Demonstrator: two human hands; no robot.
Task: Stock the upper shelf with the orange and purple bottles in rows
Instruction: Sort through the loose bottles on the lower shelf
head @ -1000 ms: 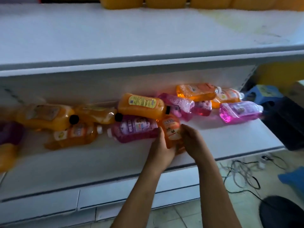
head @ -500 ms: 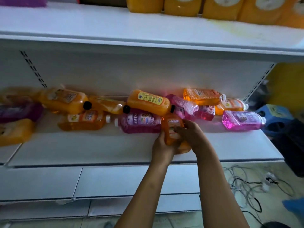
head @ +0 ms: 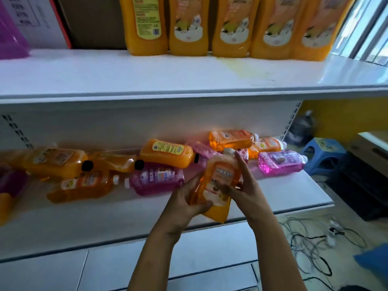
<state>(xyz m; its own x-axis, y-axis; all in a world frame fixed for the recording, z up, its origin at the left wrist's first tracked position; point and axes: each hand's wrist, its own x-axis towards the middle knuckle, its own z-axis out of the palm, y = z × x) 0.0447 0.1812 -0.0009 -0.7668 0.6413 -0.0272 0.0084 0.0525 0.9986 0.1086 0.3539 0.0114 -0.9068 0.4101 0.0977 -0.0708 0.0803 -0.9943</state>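
Orange liquid fills the small clear bottle (head: pixel 218 185) that a person holds in both hands, seen from a camera on their head looking down at a white shop shelf unit. The left hand (head: pixel 189 198) curls around the bottle's lower left side, and the right hand (head: pixel 244 185) wraps its right side with fingers reaching up toward the white cap, so both hands are clasped on this one bottle. It is tilted, cap pointing up and away, and looks raised just off the lower shelf (head: pixel 294 192), above its front part. Behind it, against the back panel, a loose heap of orange and purple bottles (head: pixel 159 162) lies on its side, spread from the far left of the lower shelf to a purple bottle (head: pixel 280 161) at the right. Higher up, the upper shelf (head: pixel 147 74) already carries a row of tall orange bottles (head: pixel 220 28) standing upright along its back, with bare white surface in front of them and a faint yellowish stain toward the right. A cardboard box (head: pixel 42 19) stands at the back left. The step in hand appears to be picking one bottle from the heap. The next move likely calls for lifting it clear of the upper shelf's front edge, turning it upright and setting it down in line with the standing row.
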